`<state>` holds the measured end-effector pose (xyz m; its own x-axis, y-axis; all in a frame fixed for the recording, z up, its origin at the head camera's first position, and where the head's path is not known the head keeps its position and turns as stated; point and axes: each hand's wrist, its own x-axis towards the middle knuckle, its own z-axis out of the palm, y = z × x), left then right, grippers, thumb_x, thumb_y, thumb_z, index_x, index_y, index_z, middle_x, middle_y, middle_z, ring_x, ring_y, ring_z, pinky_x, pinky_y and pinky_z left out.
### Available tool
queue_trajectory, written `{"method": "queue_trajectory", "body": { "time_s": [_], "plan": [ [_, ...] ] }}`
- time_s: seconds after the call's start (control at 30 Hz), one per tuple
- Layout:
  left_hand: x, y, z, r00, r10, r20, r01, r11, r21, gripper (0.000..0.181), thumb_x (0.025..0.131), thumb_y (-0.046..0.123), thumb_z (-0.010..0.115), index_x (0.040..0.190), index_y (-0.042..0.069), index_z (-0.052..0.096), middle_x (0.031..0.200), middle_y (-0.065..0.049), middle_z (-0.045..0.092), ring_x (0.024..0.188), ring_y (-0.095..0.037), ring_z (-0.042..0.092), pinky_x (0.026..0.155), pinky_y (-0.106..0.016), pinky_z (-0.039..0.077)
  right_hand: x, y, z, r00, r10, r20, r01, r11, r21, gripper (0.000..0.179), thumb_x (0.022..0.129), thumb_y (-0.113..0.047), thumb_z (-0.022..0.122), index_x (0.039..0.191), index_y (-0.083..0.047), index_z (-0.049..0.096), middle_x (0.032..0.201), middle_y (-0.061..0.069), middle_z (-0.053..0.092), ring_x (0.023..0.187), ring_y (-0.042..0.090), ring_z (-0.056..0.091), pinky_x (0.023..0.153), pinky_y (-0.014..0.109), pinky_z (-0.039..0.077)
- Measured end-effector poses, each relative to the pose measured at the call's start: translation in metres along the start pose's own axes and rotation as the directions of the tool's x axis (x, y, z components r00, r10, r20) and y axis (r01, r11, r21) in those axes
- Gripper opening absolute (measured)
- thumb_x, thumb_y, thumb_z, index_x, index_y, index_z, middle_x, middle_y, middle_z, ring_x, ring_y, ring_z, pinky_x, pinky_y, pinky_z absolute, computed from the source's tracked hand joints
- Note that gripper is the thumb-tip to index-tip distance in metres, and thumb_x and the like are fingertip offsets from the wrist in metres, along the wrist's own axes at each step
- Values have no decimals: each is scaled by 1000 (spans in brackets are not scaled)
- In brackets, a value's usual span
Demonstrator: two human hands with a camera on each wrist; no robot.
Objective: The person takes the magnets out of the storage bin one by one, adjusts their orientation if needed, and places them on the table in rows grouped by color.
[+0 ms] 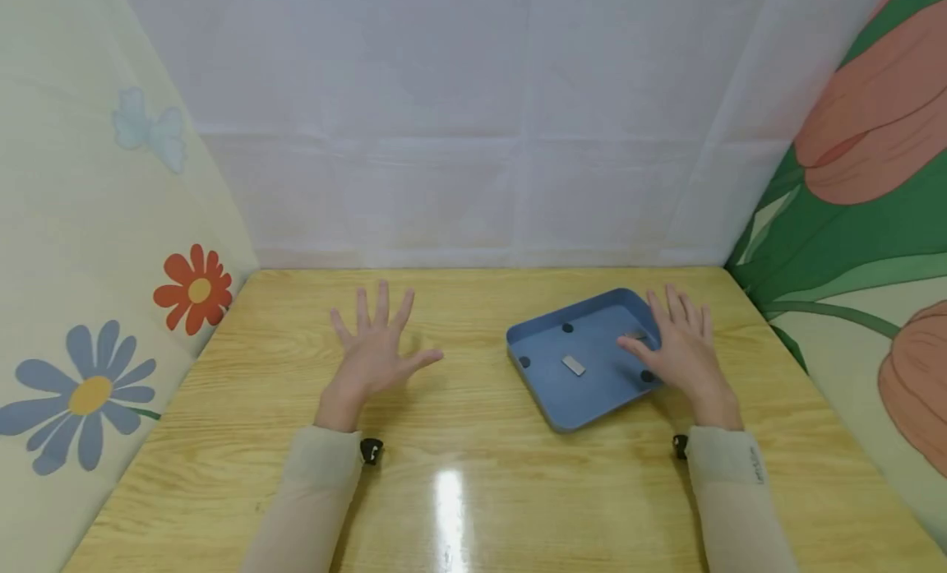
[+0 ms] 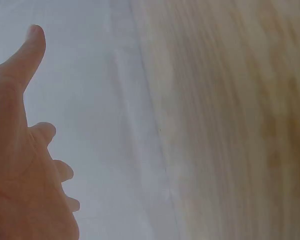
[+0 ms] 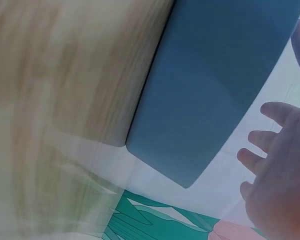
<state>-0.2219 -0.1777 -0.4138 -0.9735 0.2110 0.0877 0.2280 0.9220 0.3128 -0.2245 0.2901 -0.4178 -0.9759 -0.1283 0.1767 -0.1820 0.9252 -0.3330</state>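
Note:
My left hand (image 1: 373, 355) is spread above the wooden table, fingers straight and thumb out, holding nothing. In the left wrist view that hand (image 2: 30, 150) shows its palm and thumb beside the tabletop. The right hand (image 1: 684, 347) hovers over the right side of a shallow blue tray (image 1: 599, 396), its fingers spread and holding nothing. Inside the tray lie a small grey rectangular piece (image 1: 573, 366) and several black round pieces (image 1: 567, 328). Another thin piece near the right thumb is partly hidden by the hand. In the right wrist view the tray's outer wall (image 3: 210, 90) stands beside the hand (image 3: 280, 170).
The wooden table (image 1: 459, 441) reaches back to a white cloth wall (image 1: 473, 145). Flower-printed panels stand at the left (image 1: 74, 228) and right (image 1: 873, 252). A small black device (image 1: 371, 451) sits at the left cuff, with another (image 1: 680, 446) at the right cuff.

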Motion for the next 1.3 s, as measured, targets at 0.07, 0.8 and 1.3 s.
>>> {"method": "queue_trajectory", "body": {
  "time_s": [0.07,0.8,1.3],
  "plan": [
    [1,2,0,1000,4,9,-3,1000,-26,111,87,79,58,167,30,-2,170,-10,-26,154,-45,-31,110,-78,-27,0,1,-1,1000,7,5,-7,1000,2,103,95,-68,58,167,-12,11,173,23,-1,158,49,1,126,67,-10],
    [3,44,17,992,110,57,-104,990,-100,106,90,76,58,167,30,2,173,-12,-10,158,-45,-18,116,-76,-21,-1,5,-7,992,86,93,-87,996,12,105,96,-72,53,167,-10,6,172,26,3,155,54,6,124,72,1],
    [3,59,25,984,148,99,-136,983,-122,105,91,75,56,167,29,-2,174,-10,-3,160,-47,-1,119,-76,-13,-2,12,-9,983,117,141,-126,990,58,103,98,-71,50,166,-8,7,170,29,11,153,57,13,122,75,8]
  ]
}}
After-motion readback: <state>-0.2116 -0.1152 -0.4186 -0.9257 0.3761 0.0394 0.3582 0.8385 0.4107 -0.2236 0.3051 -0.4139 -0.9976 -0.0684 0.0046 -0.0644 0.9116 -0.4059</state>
